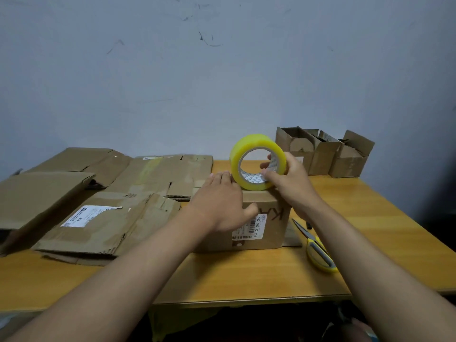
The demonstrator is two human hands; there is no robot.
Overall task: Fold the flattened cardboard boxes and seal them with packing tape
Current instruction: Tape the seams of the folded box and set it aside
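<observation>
The right hand [288, 178] grips a yellow-tinted roll of packing tape [257, 162], fingers hooked through the core and thumb across the outer band, holding it upright on its edge at the far top edge of a folded cardboard box [265, 223]. The left hand [222, 201] lies flat on the box top with straight fingers, fingertips just beside the roll, thumb hanging over the near face by a barcode label [251, 227]. The box stands near the middle of the wooden bench [246, 275]. Flattened cardboard boxes [106, 218] overlap across the bench's left half, up to the far edge. Yellow-handled scissors [317, 248] lie just right of the box. Three folded boxes with open flaps [323, 154] stand in a row at the far right corner against the wall [222, 70].
</observation>
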